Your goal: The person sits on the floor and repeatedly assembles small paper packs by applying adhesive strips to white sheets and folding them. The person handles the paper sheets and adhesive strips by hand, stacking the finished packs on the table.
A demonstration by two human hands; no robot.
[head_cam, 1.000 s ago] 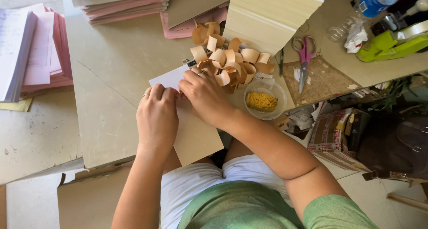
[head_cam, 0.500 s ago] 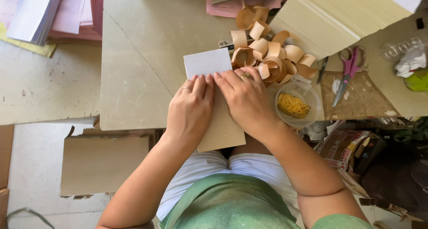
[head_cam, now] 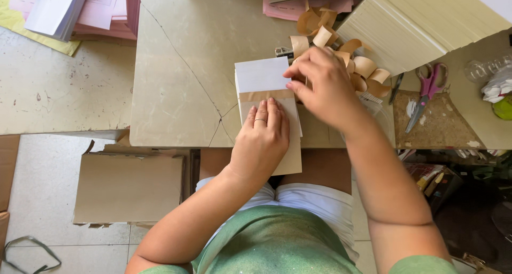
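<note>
A stack of white paper sheets [head_cam: 262,74] lies on the beige table [head_cam: 186,66], with a strip of brown tape [head_cam: 264,95] across it. My left hand [head_cam: 262,138] lies flat on the lower part of the stack, fingers together, pressing it down just below the tape. My right hand [head_cam: 322,85] is at the stack's right edge, its fingertips touching the end of the tape. Behind that hand sits a pile of curled brown tape strips [head_cam: 341,47]. Brown card shows under my left hand, hanging over the table edge.
A tall stack of cream sheets [head_cam: 421,23] stands at the back right. Pink-handled scissors [head_cam: 426,90] lie on a cork mat [head_cam: 442,125]. Pink and white paper piles [head_cam: 85,10] sit at the back left. A cardboard box [head_cam: 128,186] stands on the floor.
The brown tape strip now lies across the white sheets. My right hand has moved up from beside the left to the stack's right edge. My left hand stays flat on the stack.
</note>
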